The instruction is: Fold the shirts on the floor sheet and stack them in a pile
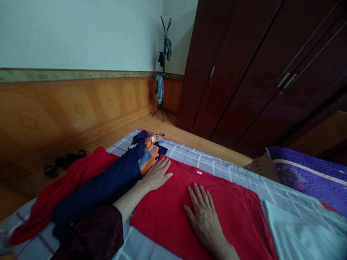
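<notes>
A red shirt (230, 202) lies spread flat on the bed, with a small white label near its far edge. My left hand (157, 175) rests on the shirt's left far corner, fingers stretched out. Palm down on the middle of the shirt is my right hand (202, 213), its fingers spread. Neither hand grips the cloth. Just left of my left hand lie a dark navy garment (119, 177) and an orange and blue patterned garment (150, 151). Another red garment (65, 187) is heaped beyond the navy one, at the bed's left edge.
A pale folded cloth (303, 227) lies right of the shirt on the checked grey bedsheet (214, 168). Dark shoes (65, 160) stand on the floor at left. At the back are a coat rack (164, 68) and a dark wardrobe (244, 72). A purple mattress (306, 173) sits at right.
</notes>
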`<state>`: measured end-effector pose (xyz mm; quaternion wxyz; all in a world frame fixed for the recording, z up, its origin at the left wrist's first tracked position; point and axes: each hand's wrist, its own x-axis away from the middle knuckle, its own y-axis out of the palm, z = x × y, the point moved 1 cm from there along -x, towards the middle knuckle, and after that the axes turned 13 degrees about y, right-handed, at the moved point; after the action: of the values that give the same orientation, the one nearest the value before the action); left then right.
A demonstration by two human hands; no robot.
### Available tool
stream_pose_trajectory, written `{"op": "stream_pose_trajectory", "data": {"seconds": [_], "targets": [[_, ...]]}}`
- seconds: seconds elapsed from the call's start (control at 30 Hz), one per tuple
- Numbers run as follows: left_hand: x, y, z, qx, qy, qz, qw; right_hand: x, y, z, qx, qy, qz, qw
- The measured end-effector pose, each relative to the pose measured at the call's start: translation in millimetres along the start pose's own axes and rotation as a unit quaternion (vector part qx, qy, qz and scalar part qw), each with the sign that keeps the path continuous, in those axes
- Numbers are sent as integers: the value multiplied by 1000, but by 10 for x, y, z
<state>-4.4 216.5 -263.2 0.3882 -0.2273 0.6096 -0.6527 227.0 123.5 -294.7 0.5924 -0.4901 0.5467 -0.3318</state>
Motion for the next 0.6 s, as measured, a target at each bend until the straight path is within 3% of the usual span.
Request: {"op": "stream_pose_trajectory", "data": {"seconds": [0.07,0.13,0.23,0.3,0.37,0.5,0.53,0.6], "targets": [[24,-78,65,-5,6,10,1000,1,-6,-3,-1,2,-4,1000],[58,-121,214,-2,56,14,998,3,-10,-6,0,-1,-8,1000],[116,-72,438,26,150,-6,988,3,-5,-4,-3,-3,-10,1000],[153,-5,479,39,169,-29,984,1,0,2,-11,-3,-10,1000],[196,31,423,33,143,-41,988,-4,3,9,-17,-4,-12,1000],[379,-46,314,-19,21,-30,999,-12,-5,14,-17,-4,-12,1000],[455,-76,341,-25,12,-29,999,-13,-8,13,-16,-4,-10,1000],[633,-120,455,-9,57,-44,997,-13,-13,9,-17,-6,-7,1000]]}}
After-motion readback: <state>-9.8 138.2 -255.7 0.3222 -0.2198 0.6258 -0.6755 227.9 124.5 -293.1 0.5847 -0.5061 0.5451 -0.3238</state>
